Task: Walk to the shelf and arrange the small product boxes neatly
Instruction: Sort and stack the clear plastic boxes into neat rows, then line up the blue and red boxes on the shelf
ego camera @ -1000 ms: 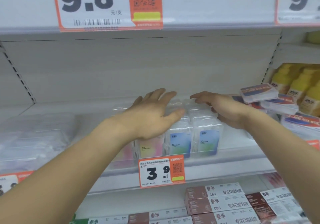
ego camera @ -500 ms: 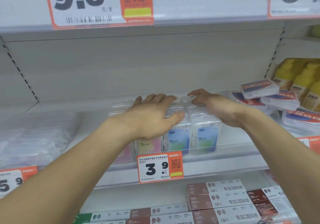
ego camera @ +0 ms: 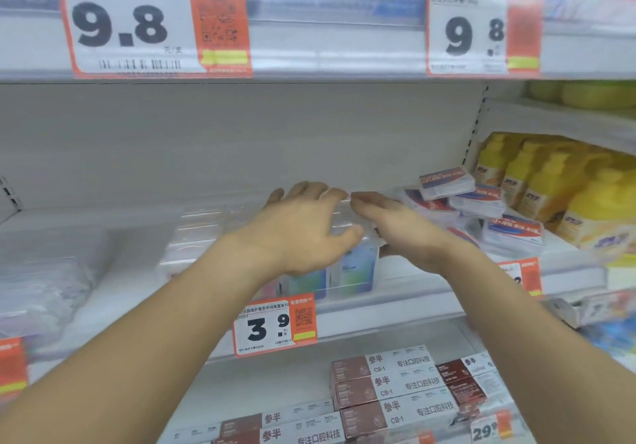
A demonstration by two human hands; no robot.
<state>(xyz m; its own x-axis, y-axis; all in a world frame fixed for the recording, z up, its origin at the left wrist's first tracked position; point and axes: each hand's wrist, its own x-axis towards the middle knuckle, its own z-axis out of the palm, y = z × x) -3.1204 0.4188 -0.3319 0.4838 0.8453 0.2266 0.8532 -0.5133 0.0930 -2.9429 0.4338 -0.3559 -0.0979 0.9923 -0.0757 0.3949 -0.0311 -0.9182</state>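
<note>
The clear plastic product boxes (ego camera: 347, 264) stand in a tight cluster at the front of the middle shelf (ego camera: 395, 301), just behind the 3.9 price tag (ego camera: 275, 325), with more clear boxes running back to the left. We judge them light and rigid, with smooth, slippery walls that could slide against each other or tip if pushed high up; the thin plastic probably flexes or cracks under a hard squeeze. We would press flat against the outer side walls, low down, and move the cluster as one block.

Our left hand (ego camera: 303, 233) lies over the tops of the boxes, fingers spread and nearly straight, thumb reaching toward the front box. Our right hand (ego camera: 399, 233) is flat against the cluster's right side, fingers extended; neither hand wraps a box.

To the right, flat red-and-blue packs (ego camera: 481, 202) lie in a loose pile near yellow bottles (ego camera: 550, 189). Brown-and-white cartons (ego camera: 385, 388) fill the shelf below.
</note>
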